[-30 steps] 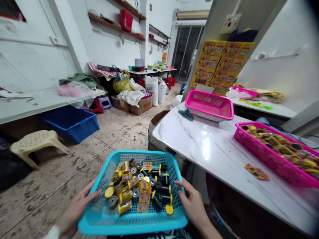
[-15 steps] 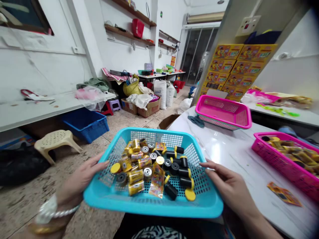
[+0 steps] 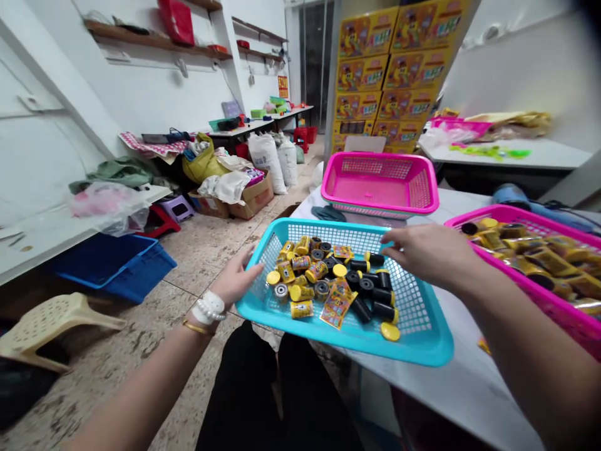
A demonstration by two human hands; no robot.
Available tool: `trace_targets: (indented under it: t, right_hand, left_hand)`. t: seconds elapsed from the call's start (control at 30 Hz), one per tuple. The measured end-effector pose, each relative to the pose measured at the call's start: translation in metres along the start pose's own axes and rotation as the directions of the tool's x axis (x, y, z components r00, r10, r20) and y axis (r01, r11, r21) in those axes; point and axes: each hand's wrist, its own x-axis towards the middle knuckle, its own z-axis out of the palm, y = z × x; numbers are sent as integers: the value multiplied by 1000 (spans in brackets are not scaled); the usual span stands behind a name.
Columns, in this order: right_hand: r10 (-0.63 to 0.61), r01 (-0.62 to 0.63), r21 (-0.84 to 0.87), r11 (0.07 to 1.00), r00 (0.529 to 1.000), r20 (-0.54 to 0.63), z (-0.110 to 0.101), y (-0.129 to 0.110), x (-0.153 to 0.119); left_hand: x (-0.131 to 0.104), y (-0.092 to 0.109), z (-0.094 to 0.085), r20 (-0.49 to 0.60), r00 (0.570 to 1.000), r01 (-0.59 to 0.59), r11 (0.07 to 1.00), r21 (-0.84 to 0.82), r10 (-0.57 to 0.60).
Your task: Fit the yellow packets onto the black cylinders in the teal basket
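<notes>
A blue plastic basket (image 3: 408, 354) rests at least partly on the white table's near edge. In it lie several yellow canisters (image 3: 301, 309), black canisters with yellow rims (image 3: 360, 309), loose yellow lids (image 3: 389, 331) and a printed orange wrapper (image 3: 335, 308). My left hand (image 3: 237, 275), with a white bracelet at the wrist, grips the basket's left rim, thumb inside. Over the far right part of the basket is my right hand (image 3: 416, 250), its fingers bent together near the rim; what they hold, if anything, is hidden.
Behind the blue basket stands a pink basket (image 3: 380, 207) on the white table (image 3: 469, 326). Another pink basket (image 3: 521, 219) at the right holds many wrapped canisters. Yellow printed boxes (image 3: 366, 75) are stacked beyond. A blue crate (image 3: 117, 269) and cream stool (image 3: 51, 322) stand left.
The blue basket has moved right, over the table. My right hand has left its right side and reached to its far right part. The view has turned right and down.
</notes>
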Motion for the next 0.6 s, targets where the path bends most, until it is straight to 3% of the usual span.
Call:
trace_targets:
  t: [0.07,0.13,0.17,0.23,0.33,0.47,0.53,0.6]
  right_hand:
    - [-147,134,141,981,985,88,8,-4,15]
    - [-291,237,269,933,940,179,23,-9,24]
    - [-363,285,326,901,908,209,30,-12,26]
    - [-482,364,415,834,847,224,44,-15,26]
    - [-566,428,470,772,799,204,55,-16,24]
    - [-558,424,460,780,804,207,55,-15,24]
    - [-524,408,418,812,824,213,55,-13,24]
    - [-495,400,365,841,840,221,55,-11,23]
  left_hand:
    - [-3,15,9,-144,960,-180,921,345,242]
    - [-13,32,20,-91,895,-314,762,566,437]
    - [-20,40,29,-25,881,-361,706,610,472]
    - [-32,54,53,137,895,-418,687,595,425]
    - [-38,66,95,392,896,-409,728,550,207]
    - [-30,71,137,442,895,-381,615,691,57]
    - [-27,73,148,476,879,-423,519,743,36]
    - [-25,75,154,492,870,-441,481,758,23]
